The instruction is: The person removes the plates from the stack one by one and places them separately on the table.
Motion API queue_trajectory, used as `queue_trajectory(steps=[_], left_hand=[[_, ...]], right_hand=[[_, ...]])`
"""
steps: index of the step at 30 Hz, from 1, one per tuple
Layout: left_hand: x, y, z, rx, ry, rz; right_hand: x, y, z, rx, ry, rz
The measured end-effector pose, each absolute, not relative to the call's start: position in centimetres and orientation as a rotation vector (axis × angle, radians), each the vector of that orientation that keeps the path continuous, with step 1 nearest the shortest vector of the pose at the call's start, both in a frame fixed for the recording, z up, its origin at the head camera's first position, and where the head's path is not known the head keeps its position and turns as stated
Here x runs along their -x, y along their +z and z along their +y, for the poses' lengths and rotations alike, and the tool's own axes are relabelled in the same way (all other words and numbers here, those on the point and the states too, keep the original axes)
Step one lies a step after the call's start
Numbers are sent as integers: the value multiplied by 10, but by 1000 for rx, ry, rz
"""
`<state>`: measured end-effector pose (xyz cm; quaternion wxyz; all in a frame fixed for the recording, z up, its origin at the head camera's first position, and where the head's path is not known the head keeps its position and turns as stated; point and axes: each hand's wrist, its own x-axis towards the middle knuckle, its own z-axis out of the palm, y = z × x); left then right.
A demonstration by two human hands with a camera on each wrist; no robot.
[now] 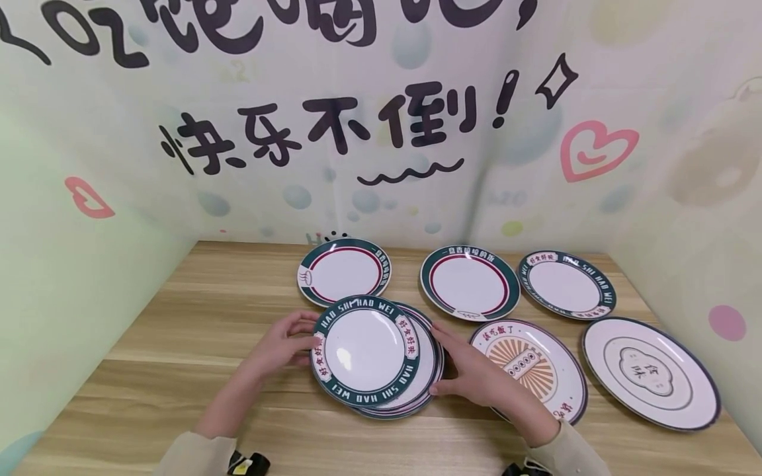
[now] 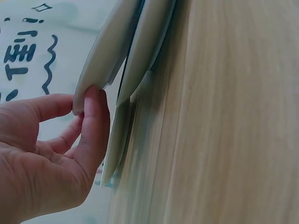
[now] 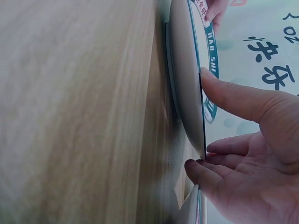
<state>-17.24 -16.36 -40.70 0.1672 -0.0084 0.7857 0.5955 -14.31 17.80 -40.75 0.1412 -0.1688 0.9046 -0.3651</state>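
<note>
A round white plate with a green lettered rim (image 1: 363,350) is tilted over other plates in front of me. My left hand (image 1: 282,344) pinches its left edge, thumb on the rim; in the left wrist view the fingers (image 2: 96,112) reach under it. Beneath and to its right shows a white lower plate (image 1: 426,360), lying on another rim and mostly hidden. My right hand (image 1: 476,373) holds the lower plate's right edge. In the right wrist view its thumb (image 3: 224,91) lies on the rim and the fingertips meet the edge.
On the wooden table (image 1: 178,317) behind stand two green-and-red-rimmed plates, one left (image 1: 345,270) and one mid (image 1: 470,284). To the right are a green lettered plate (image 1: 565,284), a sunburst plate (image 1: 530,363) near my right forearm, and a dark-rimmed plate (image 1: 651,373). A printed wall (image 1: 333,198) closes the back.
</note>
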Motion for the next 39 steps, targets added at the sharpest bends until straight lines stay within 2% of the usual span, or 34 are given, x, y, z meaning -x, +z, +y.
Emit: queue_trajectory(steps=[28,39], left_hand=[[180,-410,-228,214,1945,2151],[183,-414,-246,362,2136,2009]], right_hand=[[144,-409,178,510,-1040,2625],[144,-409,178,512,-1046,2621]])
